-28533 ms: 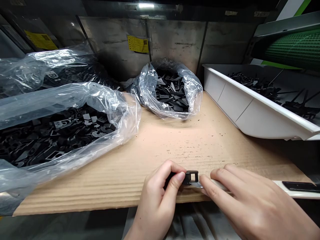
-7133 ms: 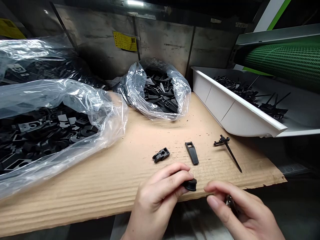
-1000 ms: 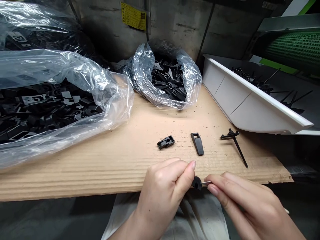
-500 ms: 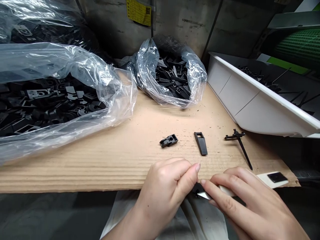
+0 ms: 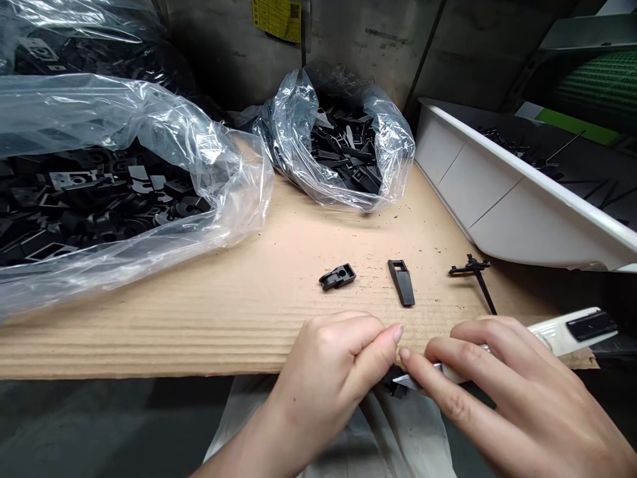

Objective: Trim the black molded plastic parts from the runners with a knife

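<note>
My left hand (image 5: 333,378) is closed at the cardboard's front edge, its fingers pinched around a small black plastic part (image 5: 397,385) that is mostly hidden below it. In my right hand (image 5: 502,392) is a white-handled utility knife (image 5: 562,335), its blade pointing left and lying against that part. Beyond the hands, a black plastic block with a square opening (image 5: 342,275) and a black tapered plastic piece (image 5: 403,285) rest on the cardboard. A black T-shaped piece with a long stem (image 5: 472,267) lies farther right, its lower end behind my right hand.
A large clear bag (image 5: 239,192) of black parts covers the left side. A smaller clear bag (image 5: 393,153) of black pieces stands at the back. On the right is a white bin (image 5: 478,179) with black stemmed pieces. Everything rests around a cardboard sheet (image 5: 199,332).
The knife's handle end has swung up and to the right, with my right hand turning along. More of the black part shows beneath my left hand, which has hardly moved.
</note>
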`<act>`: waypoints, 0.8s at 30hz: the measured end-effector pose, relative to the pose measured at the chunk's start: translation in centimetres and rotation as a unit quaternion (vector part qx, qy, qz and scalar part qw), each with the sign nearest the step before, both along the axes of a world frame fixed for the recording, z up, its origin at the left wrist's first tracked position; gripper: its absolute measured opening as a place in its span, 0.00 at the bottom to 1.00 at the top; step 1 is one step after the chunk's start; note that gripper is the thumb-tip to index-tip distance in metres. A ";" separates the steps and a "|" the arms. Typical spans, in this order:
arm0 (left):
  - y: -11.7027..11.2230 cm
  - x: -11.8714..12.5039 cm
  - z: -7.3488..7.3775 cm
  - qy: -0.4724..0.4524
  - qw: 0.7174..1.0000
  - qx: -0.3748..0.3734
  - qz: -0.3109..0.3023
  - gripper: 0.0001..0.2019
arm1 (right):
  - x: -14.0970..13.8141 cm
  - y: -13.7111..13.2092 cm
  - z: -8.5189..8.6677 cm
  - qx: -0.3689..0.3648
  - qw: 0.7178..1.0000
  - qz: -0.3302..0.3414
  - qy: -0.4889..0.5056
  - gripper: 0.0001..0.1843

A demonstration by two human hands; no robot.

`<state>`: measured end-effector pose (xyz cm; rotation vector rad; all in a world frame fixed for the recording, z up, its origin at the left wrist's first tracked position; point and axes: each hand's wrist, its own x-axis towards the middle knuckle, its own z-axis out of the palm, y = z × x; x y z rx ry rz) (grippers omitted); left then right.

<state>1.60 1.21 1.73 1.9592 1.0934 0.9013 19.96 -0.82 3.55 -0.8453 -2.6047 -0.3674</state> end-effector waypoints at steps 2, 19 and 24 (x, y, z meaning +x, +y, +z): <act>-0.1 0.0 0.0 -0.002 1.000 0.000 0.004 0.20 | 0.1 0.1 0.0 -0.004 1.000 0.007 -0.005 0.15; 0.0 0.0 -0.1 -0.005 1.000 -0.019 -0.013 0.19 | -0.1 0.4 0.4 -0.030 0.999 0.011 0.024 0.16; 0.1 -0.1 0.1 -0.021 0.999 -0.031 -0.010 0.19 | -0.4 0.8 1.2 0.033 0.999 0.025 -0.008 0.12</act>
